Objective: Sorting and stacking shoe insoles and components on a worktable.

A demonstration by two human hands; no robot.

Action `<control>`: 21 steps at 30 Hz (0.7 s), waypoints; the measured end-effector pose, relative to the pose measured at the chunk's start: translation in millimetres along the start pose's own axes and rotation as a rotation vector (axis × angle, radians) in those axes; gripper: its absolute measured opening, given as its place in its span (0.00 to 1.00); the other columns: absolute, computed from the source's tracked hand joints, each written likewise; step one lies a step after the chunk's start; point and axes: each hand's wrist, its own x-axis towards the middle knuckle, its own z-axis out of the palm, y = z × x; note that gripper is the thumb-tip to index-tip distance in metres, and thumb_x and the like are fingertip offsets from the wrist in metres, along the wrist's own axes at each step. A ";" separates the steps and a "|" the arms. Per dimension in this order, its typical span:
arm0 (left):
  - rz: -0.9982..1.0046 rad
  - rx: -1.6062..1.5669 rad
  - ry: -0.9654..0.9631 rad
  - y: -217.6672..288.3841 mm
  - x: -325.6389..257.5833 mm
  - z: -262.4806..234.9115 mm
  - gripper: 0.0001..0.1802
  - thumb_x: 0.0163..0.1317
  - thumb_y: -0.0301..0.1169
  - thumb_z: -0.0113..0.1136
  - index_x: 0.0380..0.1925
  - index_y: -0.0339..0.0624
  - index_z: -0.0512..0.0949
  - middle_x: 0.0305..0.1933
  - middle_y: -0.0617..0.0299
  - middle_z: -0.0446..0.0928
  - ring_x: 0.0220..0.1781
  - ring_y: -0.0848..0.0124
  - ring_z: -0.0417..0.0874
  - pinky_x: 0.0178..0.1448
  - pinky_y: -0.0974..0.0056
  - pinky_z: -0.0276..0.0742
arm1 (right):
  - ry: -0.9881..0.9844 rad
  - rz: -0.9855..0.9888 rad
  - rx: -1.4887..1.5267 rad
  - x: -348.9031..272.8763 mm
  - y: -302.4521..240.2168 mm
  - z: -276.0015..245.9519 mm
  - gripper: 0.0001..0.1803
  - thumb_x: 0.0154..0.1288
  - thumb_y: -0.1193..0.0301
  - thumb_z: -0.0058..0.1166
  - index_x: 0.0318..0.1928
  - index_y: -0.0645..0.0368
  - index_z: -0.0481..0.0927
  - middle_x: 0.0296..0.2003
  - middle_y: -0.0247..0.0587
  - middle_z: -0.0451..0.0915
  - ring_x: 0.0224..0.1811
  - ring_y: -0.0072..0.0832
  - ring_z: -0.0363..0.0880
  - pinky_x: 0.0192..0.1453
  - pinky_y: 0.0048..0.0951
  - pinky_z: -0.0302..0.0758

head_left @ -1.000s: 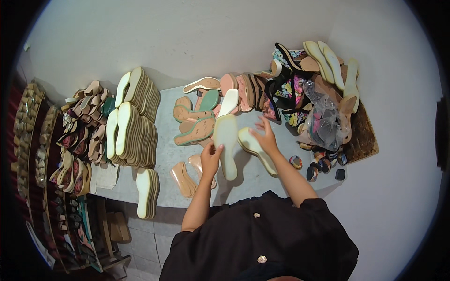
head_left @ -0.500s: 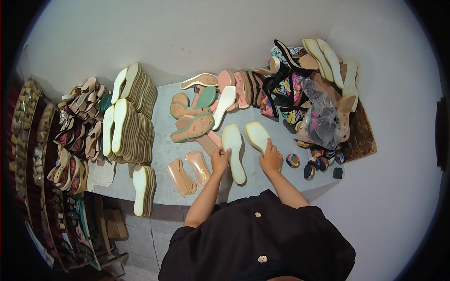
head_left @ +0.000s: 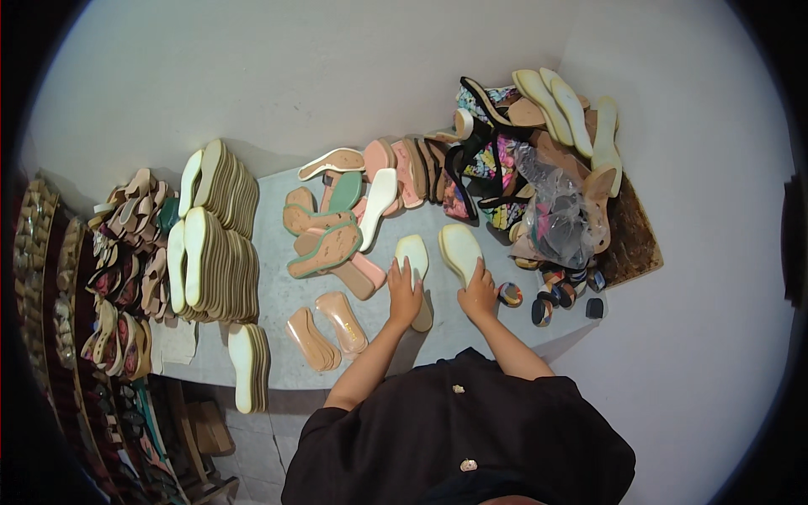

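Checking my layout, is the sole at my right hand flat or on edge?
Flat: the sole shows its broad face upward, right hand touching it.

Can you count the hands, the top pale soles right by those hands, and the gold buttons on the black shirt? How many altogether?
Left hand and right hand: 2
Left sole and right sole: 2
Upper button and lower button: 2
Total: 6
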 end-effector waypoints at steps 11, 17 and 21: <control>0.062 0.307 -0.298 -4.3 -7.2 9.7 0.32 0.64 0.43 0.43 0.66 0.44 0.55 0.71 0.50 0.50 0.72 0.54 0.50 0.67 0.36 0.46 | 0.019 -0.089 0.002 -10.7 -32.5 -26.7 0.51 0.45 0.61 0.61 0.68 0.54 0.46 0.62 0.53 0.53 0.65 0.45 0.53 0.63 0.55 0.48; -0.001 0.324 -0.297 -3.8 -12.1 3.2 0.31 0.64 0.43 0.43 0.65 0.45 0.55 0.71 0.52 0.51 0.72 0.56 0.50 0.66 0.34 0.43 | 0.747 -0.562 0.134 106.0 -74.1 -194.1 0.19 0.53 0.65 0.54 0.48 0.51 0.74 0.45 0.35 0.75 0.52 0.33 0.69 0.64 0.55 0.47; 0.035 0.316 -0.317 -0.7 -6.8 6.8 0.32 0.64 0.45 0.44 0.65 0.44 0.55 0.71 0.50 0.50 0.72 0.54 0.49 0.66 0.33 0.42 | 0.714 -0.250 -0.170 226.8 -36.9 -272.6 0.22 0.56 0.65 0.49 0.53 0.53 0.71 0.44 0.41 0.76 0.51 0.40 0.72 0.62 0.61 0.50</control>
